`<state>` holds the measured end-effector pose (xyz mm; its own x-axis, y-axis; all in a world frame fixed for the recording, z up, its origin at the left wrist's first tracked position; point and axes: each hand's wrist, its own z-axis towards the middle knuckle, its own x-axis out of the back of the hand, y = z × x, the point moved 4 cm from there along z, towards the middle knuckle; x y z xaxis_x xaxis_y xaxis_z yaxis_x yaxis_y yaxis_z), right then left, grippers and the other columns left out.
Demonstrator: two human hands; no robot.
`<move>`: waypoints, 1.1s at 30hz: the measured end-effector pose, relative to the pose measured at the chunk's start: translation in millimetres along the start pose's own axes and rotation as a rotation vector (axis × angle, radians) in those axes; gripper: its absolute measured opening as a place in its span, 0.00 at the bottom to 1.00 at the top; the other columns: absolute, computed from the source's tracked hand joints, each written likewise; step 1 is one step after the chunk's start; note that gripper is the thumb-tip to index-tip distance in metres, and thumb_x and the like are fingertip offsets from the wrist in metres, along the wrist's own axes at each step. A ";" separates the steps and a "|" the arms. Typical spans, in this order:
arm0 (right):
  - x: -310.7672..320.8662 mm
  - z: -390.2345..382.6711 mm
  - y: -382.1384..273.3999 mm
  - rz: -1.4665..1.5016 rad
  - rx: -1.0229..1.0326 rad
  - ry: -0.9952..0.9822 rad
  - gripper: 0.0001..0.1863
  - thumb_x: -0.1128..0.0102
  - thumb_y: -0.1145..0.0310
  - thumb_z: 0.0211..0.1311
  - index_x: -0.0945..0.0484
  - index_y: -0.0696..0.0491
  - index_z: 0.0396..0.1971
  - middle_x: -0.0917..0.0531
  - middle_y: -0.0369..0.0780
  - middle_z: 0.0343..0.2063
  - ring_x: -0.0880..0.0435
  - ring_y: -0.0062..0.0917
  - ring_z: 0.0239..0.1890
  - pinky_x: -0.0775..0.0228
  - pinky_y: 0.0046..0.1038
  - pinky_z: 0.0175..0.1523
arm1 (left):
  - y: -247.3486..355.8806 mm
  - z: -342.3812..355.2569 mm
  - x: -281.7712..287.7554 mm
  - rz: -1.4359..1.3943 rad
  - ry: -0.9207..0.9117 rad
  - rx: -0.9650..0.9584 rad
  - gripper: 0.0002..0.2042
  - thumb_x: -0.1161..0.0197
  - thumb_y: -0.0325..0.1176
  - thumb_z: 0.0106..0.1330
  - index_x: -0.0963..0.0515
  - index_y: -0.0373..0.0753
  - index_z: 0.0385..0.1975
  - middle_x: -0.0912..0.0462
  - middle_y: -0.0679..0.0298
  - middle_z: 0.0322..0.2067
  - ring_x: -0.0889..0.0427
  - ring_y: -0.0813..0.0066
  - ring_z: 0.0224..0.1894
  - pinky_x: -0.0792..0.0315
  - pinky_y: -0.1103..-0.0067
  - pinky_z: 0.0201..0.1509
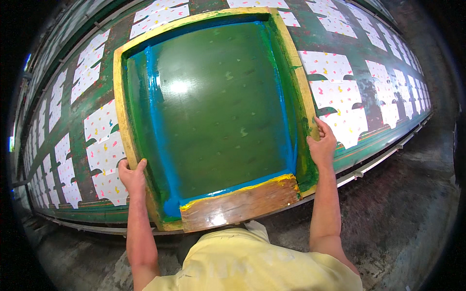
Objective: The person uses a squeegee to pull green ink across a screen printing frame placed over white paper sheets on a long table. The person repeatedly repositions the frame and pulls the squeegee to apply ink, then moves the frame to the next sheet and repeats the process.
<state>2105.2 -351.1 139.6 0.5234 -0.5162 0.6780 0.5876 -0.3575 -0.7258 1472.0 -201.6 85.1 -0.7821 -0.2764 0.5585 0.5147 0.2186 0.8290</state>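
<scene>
So both hands are on this big wooden frame (121,97), which fills the middle of the view and sits at a slight slant. The left hand (132,175) grips the left bar, thumb on the inner side, and the right hand (322,143) pinches the right bar a bit higher up, since the frame is turned. Grabbing opposite sides below the middle probably keeps it level, and it keeps the fingers off the wet-looking stuff inside. The green screen panel (218,111) inside has blue paint (151,87) along its left, right and bottom edges, so I'd guess holding by bare wood is just cleaner. A wooden board (242,203) with a yellow edge lies across the frame's near end, lower middle, no hand on it; down there it looks parked clear of most of the panel. Can't tell from this angle if the frame is resting or lifted. It covers part of a long green table (369,151), where white patterned pieces (340,106) run in spaced rows at left and right, maybe so each one stays separate. The near end overhangs the table edge toward the yellow shirt (252,257), which likely keeps the arms' reach short.
</scene>
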 end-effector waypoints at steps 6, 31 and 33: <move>9.7 8.1 9.0 0.021 -0.011 -0.046 0.36 0.25 0.84 0.55 0.15 0.51 0.67 0.11 0.45 0.60 0.09 0.38 0.58 0.16 0.38 0.64 | 9.6 -7.8 -9.5 0.026 -0.014 -0.011 0.14 0.18 0.24 0.62 0.20 0.33 0.39 0.18 0.61 0.40 0.18 0.71 0.40 0.22 0.72 0.48; -25.2 -195.9 -131.4 -0.249 0.930 -0.669 0.26 0.29 0.71 0.62 0.13 0.49 0.63 0.15 0.45 0.63 0.15 0.43 0.66 0.22 0.46 0.69 | 0.0 3.0 -14.0 0.151 -0.197 -0.036 0.38 0.18 0.28 0.58 0.21 0.35 0.72 0.20 0.53 0.56 0.15 0.57 0.59 0.20 0.64 0.67; -28.8 -200.7 -141.5 -0.262 0.932 -0.628 0.24 0.36 0.70 0.67 0.14 0.51 0.63 0.14 0.45 0.58 0.14 0.41 0.62 0.21 0.45 0.67 | -1.2 1.5 -14.9 0.105 -0.204 -0.025 0.39 0.18 0.28 0.56 0.20 0.38 0.73 0.20 0.53 0.56 0.15 0.56 0.59 0.20 0.64 0.67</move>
<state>1883.1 -441.8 199.5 0.3795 0.0612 0.9231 0.8141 0.4519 -0.3647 1482.5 -196.3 75.8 -0.7772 -0.0574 0.6267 0.6039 0.2122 0.7683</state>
